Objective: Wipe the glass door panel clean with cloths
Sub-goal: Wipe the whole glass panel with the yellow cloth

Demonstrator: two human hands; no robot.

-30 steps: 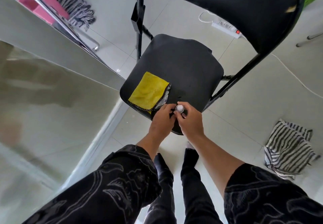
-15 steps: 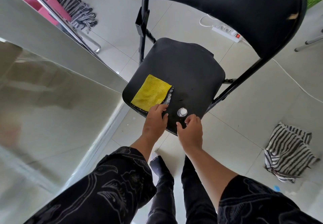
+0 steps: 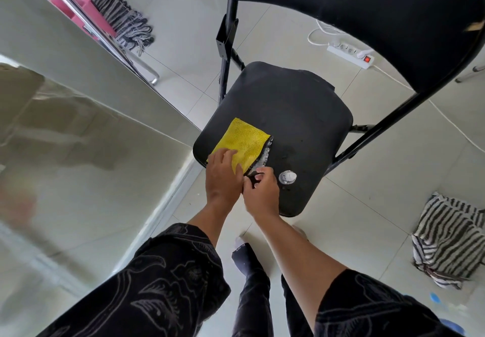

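On the black chair seat (image 3: 288, 110), in the head view, the folded yellow cloth (image 3: 245, 143) lies under your left hand (image 3: 223, 176), grip flat and loose, while your right hand (image 3: 259, 193) pinches its near corner. Lift both layers together, clear of the round cap (image 3: 287, 177), then turn to the glass door panel (image 3: 78, 166) on your left

Just right of the right hand (image 3: 259, 192) a small round white cap (image 3: 287, 177) stands on the black chair seat (image 3: 288, 116) and blocks that side. Past the fingers of the left hand (image 3: 223, 176), beyond the yellow cloth (image 3: 244, 145), the seat is bare and there is room to reach, but farther on the chair back (image 3: 367, 8) hangs over it. Left of the left hand the glass door panel (image 3: 78, 152) stands close like a wall.
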